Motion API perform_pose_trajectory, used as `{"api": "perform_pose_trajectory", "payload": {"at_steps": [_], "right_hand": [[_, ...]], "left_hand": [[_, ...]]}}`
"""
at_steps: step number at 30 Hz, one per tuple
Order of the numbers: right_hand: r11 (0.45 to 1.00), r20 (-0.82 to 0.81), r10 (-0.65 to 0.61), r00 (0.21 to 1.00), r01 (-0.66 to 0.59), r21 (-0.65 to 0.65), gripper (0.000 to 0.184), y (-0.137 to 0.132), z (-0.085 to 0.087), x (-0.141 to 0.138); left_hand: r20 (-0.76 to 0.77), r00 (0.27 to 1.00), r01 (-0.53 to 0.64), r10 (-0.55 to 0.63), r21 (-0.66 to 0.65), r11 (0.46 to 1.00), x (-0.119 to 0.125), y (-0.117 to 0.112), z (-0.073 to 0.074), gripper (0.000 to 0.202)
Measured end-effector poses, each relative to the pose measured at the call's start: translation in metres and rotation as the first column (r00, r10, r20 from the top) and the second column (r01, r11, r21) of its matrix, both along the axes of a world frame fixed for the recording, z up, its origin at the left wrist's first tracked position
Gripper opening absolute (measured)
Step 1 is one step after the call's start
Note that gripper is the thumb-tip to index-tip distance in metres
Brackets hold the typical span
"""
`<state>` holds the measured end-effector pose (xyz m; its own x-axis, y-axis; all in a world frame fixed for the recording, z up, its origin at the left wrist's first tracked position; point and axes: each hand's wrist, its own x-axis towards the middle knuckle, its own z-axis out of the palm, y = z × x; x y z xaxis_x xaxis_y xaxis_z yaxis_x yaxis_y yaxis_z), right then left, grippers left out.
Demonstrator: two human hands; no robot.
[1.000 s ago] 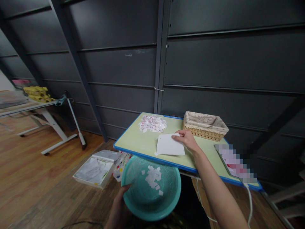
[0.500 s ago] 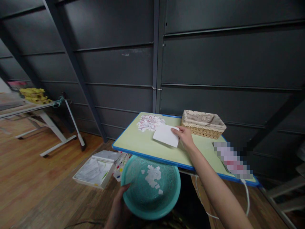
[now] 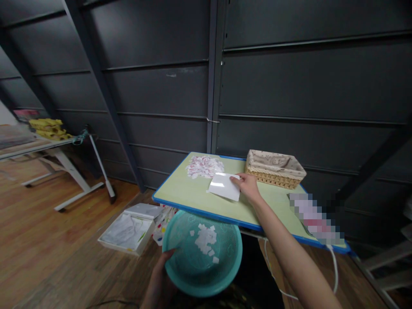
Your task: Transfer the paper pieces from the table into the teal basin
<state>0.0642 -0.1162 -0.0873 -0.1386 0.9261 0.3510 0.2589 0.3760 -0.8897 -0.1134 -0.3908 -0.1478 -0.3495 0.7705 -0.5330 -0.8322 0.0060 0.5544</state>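
Observation:
My right hand (image 3: 248,188) pinches the right edge of a stiff white card (image 3: 224,185), which is tilted over the pale green tabletop (image 3: 180,189) and catches the light. Just behind the card lies a heap of small white and reddish paper pieces (image 3: 203,166). My left hand (image 3: 162,268) grips the left rim of a teal plastic basket (image 3: 201,281), its thumb over the edge and the other fingers hidden beneath. Several small white squares (image 3: 205,238) lie inside that basket, whose far rim is at the table's front edge.
A cloth-lined wicker basket (image 3: 275,169) stands at the table's back right, and a blurred flat object (image 3: 315,219) lies at the right end. A white box (image 3: 128,231) rests on the floor at left. A white cable (image 3: 334,268) hangs at right.
The white card has tilted and now shows a bright reflection, still in my right hand. My left hand and the teal basket have hardly moved; the view has shifted slightly.

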Motion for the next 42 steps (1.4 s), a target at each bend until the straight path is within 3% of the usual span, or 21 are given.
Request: {"api": "perform_pose_trajectory", "payload": {"at_steps": [4, 9, 16, 21, 26, 31, 37, 42], "right_hand": [[1.000, -0.021, -0.007, 1.000, 0.007, -0.022, 0.042, -0.001, -0.001, 0.000], [0.994, -0.020, 0.107, 0.994, -0.107, -0.026, 0.043, -0.004, 0.000, -0.009], [0.966, 0.225, 0.028, 0.974, -0.084, 0.245, 0.034, 0.013, 0.015, -0.058], [0.956, 0.319, -0.021, 0.948, -0.075, 0.285, 0.029, 0.022, 0.020, -0.077], [0.955, 0.315, -0.045, 0.948, -0.052, 0.292, 0.029, 0.023, 0.017, -0.074], [0.960, 0.297, -0.039, 0.954, -0.046, 0.276, 0.031, 0.024, 0.015, -0.076], [0.960, 0.375, -0.063, 0.925, -0.046, 0.275, 0.030, 0.023, 0.019, -0.073], [0.964, 0.389, -0.029, 0.921, -0.077, 0.253, 0.030, 0.021, 0.027, -0.048]], "left_hand": [[0.014, 1.000, 0.023, -0.023, 0.011, 1.000, -0.001, 0.002, -0.002, 0.080], [0.069, 0.998, 0.013, -0.010, -0.046, 0.999, -0.005, 0.001, -0.009, 0.081], [-0.037, 0.999, 0.004, -0.004, 0.000, 1.000, -0.009, -0.003, -0.017, 0.062], [0.021, 1.000, 0.009, -0.010, 0.036, 0.999, -0.008, -0.005, -0.019, 0.055], [0.142, 0.990, 0.007, -0.005, -0.014, 1.000, -0.011, -0.005, -0.026, 0.050], [0.109, 0.993, 0.054, -0.052, -0.017, 0.998, -0.014, -0.006, -0.033, 0.037], [0.101, 0.993, 0.064, -0.061, -0.030, 0.998, -0.016, -0.008, -0.036, 0.062], [0.105, 0.993, 0.053, -0.045, -0.067, 0.996, -0.016, -0.004, -0.039, 0.065]]}}
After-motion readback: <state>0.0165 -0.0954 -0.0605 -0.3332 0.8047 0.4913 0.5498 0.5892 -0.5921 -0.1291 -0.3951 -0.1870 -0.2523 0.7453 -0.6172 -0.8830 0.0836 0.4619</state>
